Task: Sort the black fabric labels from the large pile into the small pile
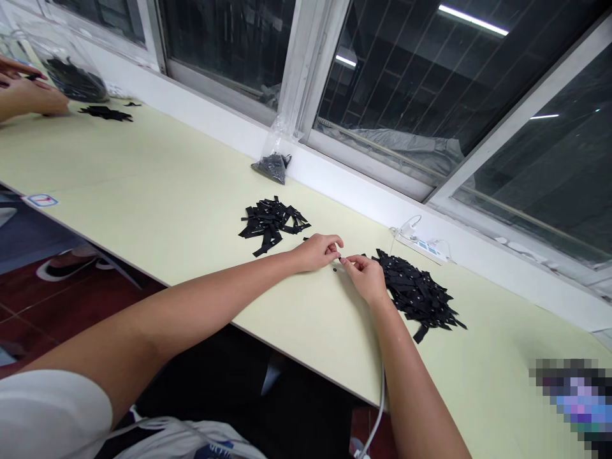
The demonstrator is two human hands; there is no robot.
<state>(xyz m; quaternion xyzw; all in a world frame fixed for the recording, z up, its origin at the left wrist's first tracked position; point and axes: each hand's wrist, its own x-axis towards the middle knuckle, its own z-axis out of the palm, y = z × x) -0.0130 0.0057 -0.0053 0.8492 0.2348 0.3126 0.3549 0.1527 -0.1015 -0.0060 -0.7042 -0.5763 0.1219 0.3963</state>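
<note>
My left hand is above the table, its fingers curled toward the thumb; what they pinch, if anything, is too small to make out. Facing it, my right hand pinches a small black piece between thumb and fingertips. The two hands' fingertips nearly meet at this piece. Just below them a small black ring-like part lies on the table. Beside my right hand is a large heap of black strips with small shiny dots. Another pile of black strips lies beyond my left forearm.
On the pale yellow table, a clear bag of black pieces stands by the window wall. A power strip lies behind the right heap, and a white cable crosses the front edge. Another person's hands are at far left.
</note>
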